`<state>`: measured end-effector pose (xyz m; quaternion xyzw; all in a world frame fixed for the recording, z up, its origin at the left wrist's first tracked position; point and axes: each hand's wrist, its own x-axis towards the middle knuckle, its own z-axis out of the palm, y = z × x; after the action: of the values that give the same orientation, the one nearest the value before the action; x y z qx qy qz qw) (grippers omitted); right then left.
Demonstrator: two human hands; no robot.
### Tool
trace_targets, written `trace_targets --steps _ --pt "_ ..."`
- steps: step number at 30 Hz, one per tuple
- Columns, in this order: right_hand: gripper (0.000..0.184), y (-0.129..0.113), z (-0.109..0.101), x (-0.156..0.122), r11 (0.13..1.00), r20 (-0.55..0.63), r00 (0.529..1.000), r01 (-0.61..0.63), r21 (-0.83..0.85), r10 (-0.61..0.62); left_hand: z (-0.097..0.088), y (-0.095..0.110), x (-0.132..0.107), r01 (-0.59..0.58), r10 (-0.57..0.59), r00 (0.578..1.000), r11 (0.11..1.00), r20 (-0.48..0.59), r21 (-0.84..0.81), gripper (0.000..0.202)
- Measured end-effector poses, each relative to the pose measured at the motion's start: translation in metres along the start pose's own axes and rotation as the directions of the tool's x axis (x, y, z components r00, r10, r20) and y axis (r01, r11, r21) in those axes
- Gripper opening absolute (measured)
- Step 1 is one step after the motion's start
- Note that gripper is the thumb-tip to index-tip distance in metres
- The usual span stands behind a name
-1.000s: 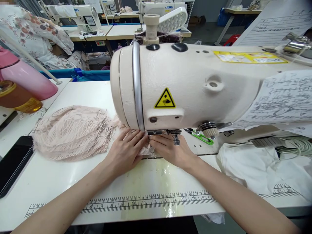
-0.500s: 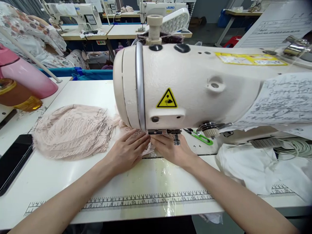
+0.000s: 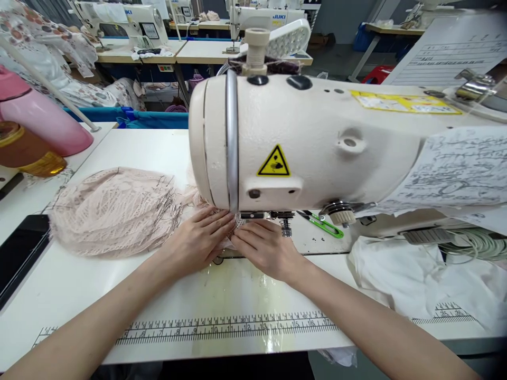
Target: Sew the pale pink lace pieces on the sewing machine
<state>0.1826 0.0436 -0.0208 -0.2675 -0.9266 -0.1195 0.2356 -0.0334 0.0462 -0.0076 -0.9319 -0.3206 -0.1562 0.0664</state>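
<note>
Now my left hand (image 3: 198, 241) and right hand (image 3: 267, 248) sit farther left, apparently steadying pink lace (image 3: 114, 211) at the sewing machine (image 3: 309, 137); whether my fingers (image 3: 217, 224) pinch, I can't tell.

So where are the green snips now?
In the head view, the green snips lie to the right of the right hand, beneath the sewing machine's arm.

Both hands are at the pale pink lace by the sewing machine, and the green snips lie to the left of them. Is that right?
Not quite: the head view shows the green snips to the right of the hands. The left hand and right hand are indeed at the pale pink lace by the sewing machine.
</note>
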Motion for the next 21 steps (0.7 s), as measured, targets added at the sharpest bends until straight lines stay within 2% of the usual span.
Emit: trace_targets --steps 13,21 --pt "0.025 0.006 -0.006 -0.005 0.997 -0.021 1.000 -0.016 -0.082 0.015 0.000 0.009 0.001 0.051 -0.050 0.999 0.997 -0.003 0.065 0.044" --pt "0.016 0.012 -0.007 -0.007 0.992 -0.045 0.997 -0.069 -0.108 0.064 0.001 0.014 0.001 0.069 -0.070 0.997 0.995 0.017 0.076 0.044"
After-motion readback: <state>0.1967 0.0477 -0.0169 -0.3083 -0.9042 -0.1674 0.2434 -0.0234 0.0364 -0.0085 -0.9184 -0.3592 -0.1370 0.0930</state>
